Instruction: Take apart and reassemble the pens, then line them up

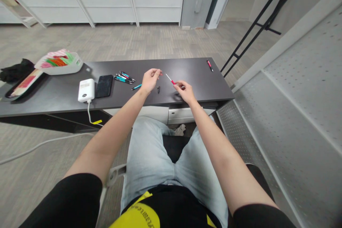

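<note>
Between the thumb and fingers of my right hand (185,91) is a red pen part (173,82) with a thin white refill (168,77) sticking out towards the upper left. My left hand (150,79) is closed in a pinch just left of the refill's tip, apart from it; whatever its fingertips hold is too small to name. Below them on the dark table lies a small black pen piece (158,89). A blue pen (136,87) rests beside my left wrist, partly hidden by it. Several blue, black and red pens (124,77) lie in a pile further left.
On the dark table (192,67), a red pen (210,65) lies at the far right. Left are a black phone (104,86), a white power bank (86,90) with a cable, and a white basket (77,65) of colourful items. A perforated panel (301,78) borders the right side.
</note>
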### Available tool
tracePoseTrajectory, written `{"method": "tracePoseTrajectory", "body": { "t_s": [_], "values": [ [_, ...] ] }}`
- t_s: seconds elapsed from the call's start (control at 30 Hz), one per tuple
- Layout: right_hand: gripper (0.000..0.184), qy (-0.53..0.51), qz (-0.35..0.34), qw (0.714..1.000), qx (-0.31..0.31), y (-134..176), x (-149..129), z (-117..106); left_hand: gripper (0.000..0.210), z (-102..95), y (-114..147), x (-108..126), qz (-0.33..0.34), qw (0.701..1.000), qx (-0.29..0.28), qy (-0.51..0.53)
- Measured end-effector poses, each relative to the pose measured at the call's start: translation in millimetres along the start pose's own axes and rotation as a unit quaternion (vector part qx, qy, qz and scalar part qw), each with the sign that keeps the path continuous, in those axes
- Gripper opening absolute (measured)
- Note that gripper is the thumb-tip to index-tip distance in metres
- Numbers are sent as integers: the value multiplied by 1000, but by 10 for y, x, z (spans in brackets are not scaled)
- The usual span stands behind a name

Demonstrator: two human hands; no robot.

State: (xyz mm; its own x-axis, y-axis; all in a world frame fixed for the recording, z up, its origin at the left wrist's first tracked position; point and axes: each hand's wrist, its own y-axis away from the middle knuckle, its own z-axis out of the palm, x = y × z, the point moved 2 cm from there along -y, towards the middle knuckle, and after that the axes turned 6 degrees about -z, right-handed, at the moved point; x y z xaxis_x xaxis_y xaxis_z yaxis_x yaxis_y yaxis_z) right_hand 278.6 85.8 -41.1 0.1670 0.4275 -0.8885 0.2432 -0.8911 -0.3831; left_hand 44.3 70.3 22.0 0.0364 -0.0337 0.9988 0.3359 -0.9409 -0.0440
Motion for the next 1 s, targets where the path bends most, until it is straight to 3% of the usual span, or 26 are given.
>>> {"method": "tracePoseTrajectory", "body": {
  "t_s": [0.27,0.53,1.0],
  "values": [
    [17,31,-4,999,-20,7,7,-9,23,8,64,54,-10,1000,9,28],
    [37,49,-13,999,-19,-3,23,-8,23,-11,76,55,-16,1000,6,21],
    [36,50,-7,999,-19,1,-100,-13,29,24,130,93,-26,1000,-9,15]
  ]
}}
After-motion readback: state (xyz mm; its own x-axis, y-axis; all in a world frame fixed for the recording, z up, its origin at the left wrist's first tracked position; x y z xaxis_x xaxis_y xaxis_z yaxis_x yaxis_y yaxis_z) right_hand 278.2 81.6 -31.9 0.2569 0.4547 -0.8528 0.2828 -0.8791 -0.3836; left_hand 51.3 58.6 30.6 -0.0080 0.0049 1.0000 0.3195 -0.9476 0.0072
